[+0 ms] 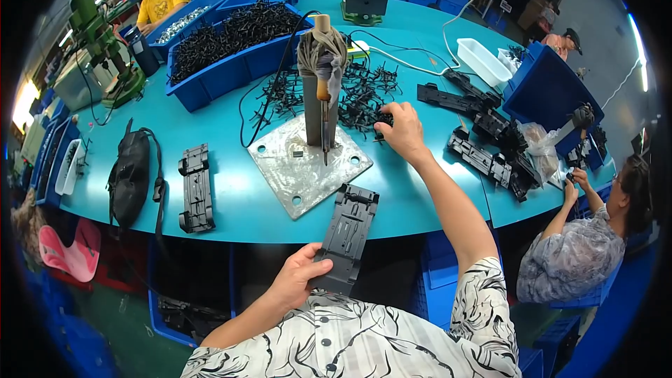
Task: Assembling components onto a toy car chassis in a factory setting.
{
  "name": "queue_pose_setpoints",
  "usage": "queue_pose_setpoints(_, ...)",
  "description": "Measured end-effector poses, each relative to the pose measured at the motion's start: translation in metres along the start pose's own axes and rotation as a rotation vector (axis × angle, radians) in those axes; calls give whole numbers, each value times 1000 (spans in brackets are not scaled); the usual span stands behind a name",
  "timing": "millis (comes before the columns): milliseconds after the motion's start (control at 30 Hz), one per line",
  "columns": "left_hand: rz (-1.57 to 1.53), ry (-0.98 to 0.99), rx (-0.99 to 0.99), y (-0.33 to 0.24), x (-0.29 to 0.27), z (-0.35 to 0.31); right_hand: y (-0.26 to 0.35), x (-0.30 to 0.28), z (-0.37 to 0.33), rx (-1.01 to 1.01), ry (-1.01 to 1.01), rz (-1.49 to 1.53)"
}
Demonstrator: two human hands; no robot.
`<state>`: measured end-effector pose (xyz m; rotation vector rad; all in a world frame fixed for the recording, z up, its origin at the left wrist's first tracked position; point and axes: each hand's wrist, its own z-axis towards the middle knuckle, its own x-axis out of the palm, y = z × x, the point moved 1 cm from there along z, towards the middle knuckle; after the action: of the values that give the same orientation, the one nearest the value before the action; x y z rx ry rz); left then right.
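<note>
My left hand (303, 274) grips the lower end of a long black plastic chassis-like plate (348, 227), thumb on top, tilted up over the table's front edge. My right hand (401, 131) reaches to the right side of a loose heap of small black branched plastic parts (364, 101). Its thumb and fingers are pinched together at the heap's edge, with a small black part at the fingertips. Between the hands and a bit left stands a soldering iron (324, 108), tip down, fixed to a cloth-wrapped post on a square metal base plate (283, 175).
Another chassis plate (197, 189) and a black pouch (131, 175) lie at left. A blue bin (210, 84) heaped with black parts stands behind. More chassis plates (483, 157) are piled at right, beside a co-worker (581, 238). A white tray (483, 61) sits farther back; cables cross the table.
</note>
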<state>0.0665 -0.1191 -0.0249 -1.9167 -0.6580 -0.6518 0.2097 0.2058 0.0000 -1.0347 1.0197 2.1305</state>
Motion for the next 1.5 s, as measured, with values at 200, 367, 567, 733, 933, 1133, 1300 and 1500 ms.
queue_pose_setpoints(200, -25, 14, 8, 1, -1, -1, -10, -20, 5, 19, -96, 196)
queue_pose_setpoints(367, -24, 6, 12, 2, -3, -2, -10, -37, 0, 21, -323, 314)
queue_pose_setpoints(567, -19, 7, 1, 3, -1, -3, -24, -46, -17, -86, -248, 374)
queue_pose_setpoints(733, -18, -18, -9, 0, 7, 0, -33, -49, -26, 122, -228, 559)
queue_pose_setpoints(933, 14, -28, 1, 3, 8, 1, -39, -49, -32, 369, -78, 739)
queue_pose_setpoints(1133, 30, -52, 12, 8, 7, 1, -45, -57, -33, 386, -13, 793)
queue_pose_setpoints(1300, 26, -42, 17, 11, 11, 1, -50, -59, -36, 378, 40, 700)
queue_pose_setpoints(1500, 25, -57, -1, 5, 13, 4, -47, -65, -31, 546, 80, 765)
